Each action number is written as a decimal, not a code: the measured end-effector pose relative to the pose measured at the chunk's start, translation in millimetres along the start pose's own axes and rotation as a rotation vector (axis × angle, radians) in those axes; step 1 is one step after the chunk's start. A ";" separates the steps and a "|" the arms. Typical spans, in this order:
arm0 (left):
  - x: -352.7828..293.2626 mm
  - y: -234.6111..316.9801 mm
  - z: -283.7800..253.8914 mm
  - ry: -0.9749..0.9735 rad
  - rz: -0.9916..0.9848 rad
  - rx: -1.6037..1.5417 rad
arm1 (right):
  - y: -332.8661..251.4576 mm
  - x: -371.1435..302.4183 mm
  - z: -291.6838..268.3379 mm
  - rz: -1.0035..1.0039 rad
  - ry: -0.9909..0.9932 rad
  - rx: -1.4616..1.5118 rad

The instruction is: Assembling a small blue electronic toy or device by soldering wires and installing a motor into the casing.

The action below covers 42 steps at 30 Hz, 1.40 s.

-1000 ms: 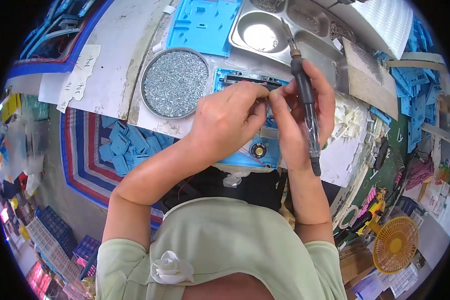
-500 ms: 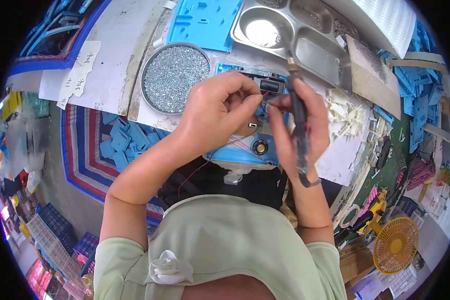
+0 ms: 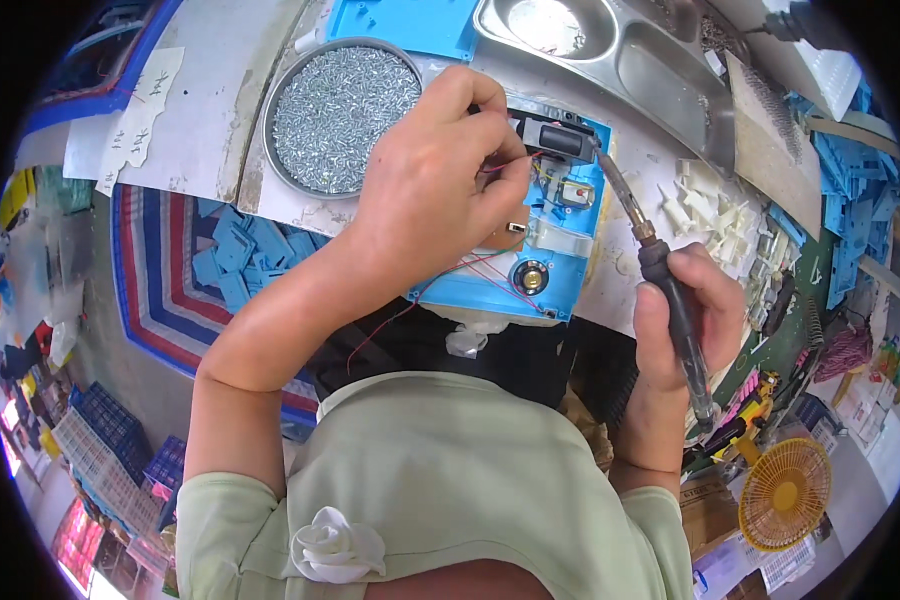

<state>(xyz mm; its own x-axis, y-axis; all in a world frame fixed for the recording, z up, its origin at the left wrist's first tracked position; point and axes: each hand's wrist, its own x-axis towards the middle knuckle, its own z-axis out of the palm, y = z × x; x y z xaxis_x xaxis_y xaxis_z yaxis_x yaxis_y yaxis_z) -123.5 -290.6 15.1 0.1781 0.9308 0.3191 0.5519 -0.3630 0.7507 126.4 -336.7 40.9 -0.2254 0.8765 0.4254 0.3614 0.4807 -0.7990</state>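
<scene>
My left hand (image 3: 440, 175) is over the left part of a blue plastic housing (image 3: 562, 272), with thumb and fingers pinched around thin red wires (image 3: 494, 168). Inside the housing are a black block-shaped part (image 3: 566, 141), a small round speaker (image 3: 530, 277) and several loose wires. My right hand (image 3: 705, 310), to the right of the housing, is closed around the dark handle of a soldering iron (image 3: 670, 285). The iron slants up and left, its metal tip close to the housing's upper right edge; whether it touches, I cannot tell.
A round tray of small silver screws (image 3: 345, 120) stands to the left. A metal compartment tray (image 3: 660, 75) lies behind, and white plastic parts (image 3: 710, 210) are heaped at right. A dark tool (image 3: 810, 25) hangs at the top right. Blue parts (image 3: 250, 255) fill a striped bag.
My right hand has drawn away from my left, moving right and toward me with the soldering iron, which now leans instead of standing upright. My left hand stays at the housing, pinched.
</scene>
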 end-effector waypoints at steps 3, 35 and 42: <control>-0.4 -0.6 0.4 0.008 -0.005 -0.005 | 2.8 -1.9 4.4 -0.002 -0.031 0.007; -0.9 -0.7 5.1 0.037 -0.032 -0.007 | 13.1 11.4 14.0 -0.237 -0.124 -0.137; 0.1 -1.1 7.1 0.068 0.006 0.040 | 12.0 12.2 6.8 -0.153 -0.143 -0.104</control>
<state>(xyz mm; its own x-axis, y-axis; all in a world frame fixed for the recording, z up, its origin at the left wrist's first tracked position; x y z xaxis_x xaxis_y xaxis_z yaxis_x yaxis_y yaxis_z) -118.3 -289.7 10.2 0.1265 0.9232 0.3628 0.5835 -0.3650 0.7254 121.9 -320.4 33.7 -0.4080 0.7840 0.4679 0.4030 0.6145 -0.6782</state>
